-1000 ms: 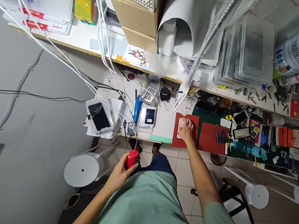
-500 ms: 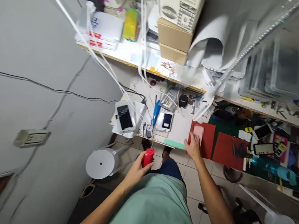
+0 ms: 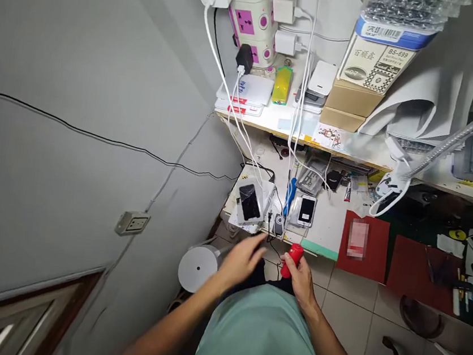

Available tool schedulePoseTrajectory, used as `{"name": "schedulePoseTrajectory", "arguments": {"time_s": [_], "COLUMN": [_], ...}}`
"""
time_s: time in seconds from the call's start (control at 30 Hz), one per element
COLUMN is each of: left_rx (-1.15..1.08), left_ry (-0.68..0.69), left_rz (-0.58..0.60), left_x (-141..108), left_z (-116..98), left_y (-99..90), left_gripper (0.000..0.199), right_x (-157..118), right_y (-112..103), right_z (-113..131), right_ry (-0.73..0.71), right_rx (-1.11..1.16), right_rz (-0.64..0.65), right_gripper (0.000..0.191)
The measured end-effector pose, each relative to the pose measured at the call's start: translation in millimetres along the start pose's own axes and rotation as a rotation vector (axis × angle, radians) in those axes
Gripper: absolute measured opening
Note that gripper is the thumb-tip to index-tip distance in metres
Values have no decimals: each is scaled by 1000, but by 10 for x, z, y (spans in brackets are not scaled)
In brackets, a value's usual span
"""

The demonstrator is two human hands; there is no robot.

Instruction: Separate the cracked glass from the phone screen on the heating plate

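My right hand [image 3: 304, 279] grips a small red cylinder [image 3: 293, 258], held upright and slightly tilted in front of my body. Its exact kind does not show; a thin cable appears to run from its top towards the desk. My left hand [image 3: 247, 257] is empty, thumb and fingers apart and a little blurred, just short of the desk's front edge. Beyond it lies a white box with a dark phone picture [image 3: 249, 203]. A white phone [image 3: 306, 210] in a clear bag and a blue tool [image 3: 289, 196] lie near the middle of the desk.
White charging cables [image 3: 299, 110] hang from a power strip tower [image 3: 254, 23] over the shelf edge. Two red mats [image 3: 375, 250] lie on the right. A white round stool [image 3: 197, 270] stands at the lower left, beside the grey wall. A bendable metal lamp arm [image 3: 459, 131] crosses the right.
The red cylinder has passed from my left hand to my right. My right hand has left the pink paper on the red mat. The view has swung left.
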State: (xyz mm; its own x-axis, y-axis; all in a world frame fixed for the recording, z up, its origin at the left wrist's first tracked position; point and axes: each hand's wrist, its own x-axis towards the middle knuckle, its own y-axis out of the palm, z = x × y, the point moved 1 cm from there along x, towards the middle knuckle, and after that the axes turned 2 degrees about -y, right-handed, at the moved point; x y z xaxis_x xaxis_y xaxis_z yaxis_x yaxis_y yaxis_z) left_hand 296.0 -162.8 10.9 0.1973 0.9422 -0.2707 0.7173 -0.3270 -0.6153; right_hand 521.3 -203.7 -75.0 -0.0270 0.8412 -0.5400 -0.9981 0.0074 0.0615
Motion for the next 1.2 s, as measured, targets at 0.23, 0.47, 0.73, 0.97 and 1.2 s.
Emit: {"name": "schedulePoseTrajectory", "arguments": {"time_s": [0.23,0.47,0.73,0.97,1.2], "left_rx": [356,587,692,696,633], "left_ry": [379,637,722,641,429], "left_rz": [166,433,520,443,220], "left_x": [1229,2222,2426,2310,1745], "left_z": [690,922,1064,1196,1383], "left_y": [-1240,-1260,-1287,-1382,-1406], "left_gripper": [37,40,36,35,45], "right_x": [-335,-752,-884,-868,-722], "right_y": [576,976,1000,968,830], "right_z": [36,77,101,186,385], "right_ry": [28,60,81,55,-4], "right_rx": [-58,-167,-221,-302,-494], "right_rz": [-158,-334,-421,-427,-344], "right_gripper": [46,43,47,47,35]}}
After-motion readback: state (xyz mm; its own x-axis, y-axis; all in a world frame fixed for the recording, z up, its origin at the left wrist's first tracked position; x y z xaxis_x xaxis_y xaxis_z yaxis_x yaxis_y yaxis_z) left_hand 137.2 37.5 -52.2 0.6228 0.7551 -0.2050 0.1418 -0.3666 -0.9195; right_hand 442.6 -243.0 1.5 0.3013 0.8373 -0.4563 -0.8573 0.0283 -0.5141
